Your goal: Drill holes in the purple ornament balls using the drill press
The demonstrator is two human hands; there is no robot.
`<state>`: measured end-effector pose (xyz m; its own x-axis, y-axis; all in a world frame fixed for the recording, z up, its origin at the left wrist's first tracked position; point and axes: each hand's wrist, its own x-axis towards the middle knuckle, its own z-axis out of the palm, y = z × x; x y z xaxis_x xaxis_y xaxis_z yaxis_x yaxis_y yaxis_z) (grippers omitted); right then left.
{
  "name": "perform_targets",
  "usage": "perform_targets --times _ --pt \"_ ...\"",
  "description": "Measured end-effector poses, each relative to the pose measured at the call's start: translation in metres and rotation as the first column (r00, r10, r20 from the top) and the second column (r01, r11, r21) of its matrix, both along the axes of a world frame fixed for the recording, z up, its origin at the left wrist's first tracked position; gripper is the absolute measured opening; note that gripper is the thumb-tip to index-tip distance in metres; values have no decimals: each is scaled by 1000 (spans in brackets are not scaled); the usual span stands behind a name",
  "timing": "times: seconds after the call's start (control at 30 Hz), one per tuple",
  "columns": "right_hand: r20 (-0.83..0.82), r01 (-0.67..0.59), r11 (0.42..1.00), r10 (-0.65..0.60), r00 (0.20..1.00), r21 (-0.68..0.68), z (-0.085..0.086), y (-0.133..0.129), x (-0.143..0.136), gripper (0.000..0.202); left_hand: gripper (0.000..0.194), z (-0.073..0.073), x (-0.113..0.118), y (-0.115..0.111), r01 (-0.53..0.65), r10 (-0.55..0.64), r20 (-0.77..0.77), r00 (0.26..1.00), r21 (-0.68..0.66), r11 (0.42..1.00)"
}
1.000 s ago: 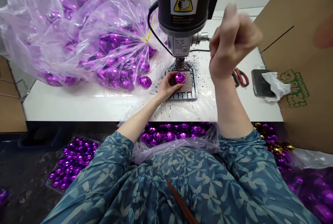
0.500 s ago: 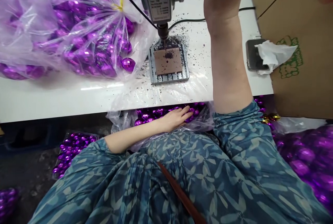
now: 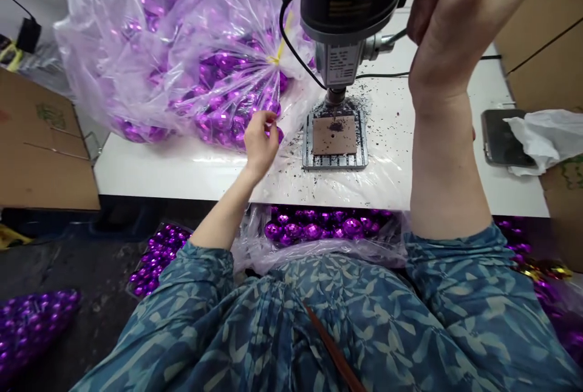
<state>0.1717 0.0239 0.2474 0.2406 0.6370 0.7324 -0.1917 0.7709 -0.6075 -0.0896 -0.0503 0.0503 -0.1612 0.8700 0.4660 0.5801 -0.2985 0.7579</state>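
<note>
My left hand [image 3: 261, 143] is at the right side of a clear plastic bag [image 3: 113, 76] full of shiny purple balls. Its thumb and fingers are curled in against a faceted purple ball [image 3: 279, 135], which is partly hidden behind them. High at the right, my right hand [image 3: 450, 22] is wrapped round the feed handle [image 3: 398, 36] of a small bench drill [image 3: 339, 64], with the grip itself mostly covered. Under the bit, a brown board [image 3: 334, 136] with a small hole lies on the grey slotted base [image 3: 335, 163]. Dark shavings are scattered round it.
Below the table's front edge, an opened plastic bag holds more purple balls [image 3: 312, 232]. A phone [image 3: 505, 137] with crumpled white tissue [image 3: 544, 137] lies at the right. Cardboard boxes [image 3: 40, 149] stand on both sides. A purple ball tray [image 3: 159, 258] sits low at the left.
My left hand has left the balls below the table edge and risen to the ball beside the bag. The view has shifted, showing more of the drill and my right hand.
</note>
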Motion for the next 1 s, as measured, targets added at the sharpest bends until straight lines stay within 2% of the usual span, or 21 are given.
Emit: perform_targets --times 0.07,0.17,0.23,0.3,0.37,0.43,0.5,0.6,0.83,1.0 --pt "7 24 998 -25 1000 59 -3 1 0 62 27 1 -21 24 -47 40 -45 998 -170 984" --pt "41 49 991 -55 998 127 -9 7 2 65 31 -5 -29 34 -41 5 -112 994 -318 947" --pt "53 74 986 -83 995 148 -12 10 3 67 26 -6 -27 31 -21 14 -25 1000 -301 954" --pt "50 104 981 -113 992 161 -13 12 3 69 28 0 -24 25 42 4 185 983 -246 968" --pt "33 116 980 -123 992 160 -13 12 3 69 37 10 -20 19 160 -65 401 914 -208 965" --pt "25 111 982 -116 993 155 -13 12 3 68 47 21 -14 15 284 -148 513 846 -197 938" --pt "4 125 976 -128 992 176 -14 11 2 68 56 28 -4 11 373 -217 530 820 -208 904" --pt "6 177 963 -182 983 203 -17 13 0 70 67 30 14 6 430 -265 517 814 -230 873" --pt "87 236 951 -258 962 201 -21 14 1 71 54 15 50 -5 440 -294 492 819 -211 873" --pt "117 224 967 -239 964 125 -18 7 -3 64 47 11 57 -7 411 -271 516 812 -178 894"
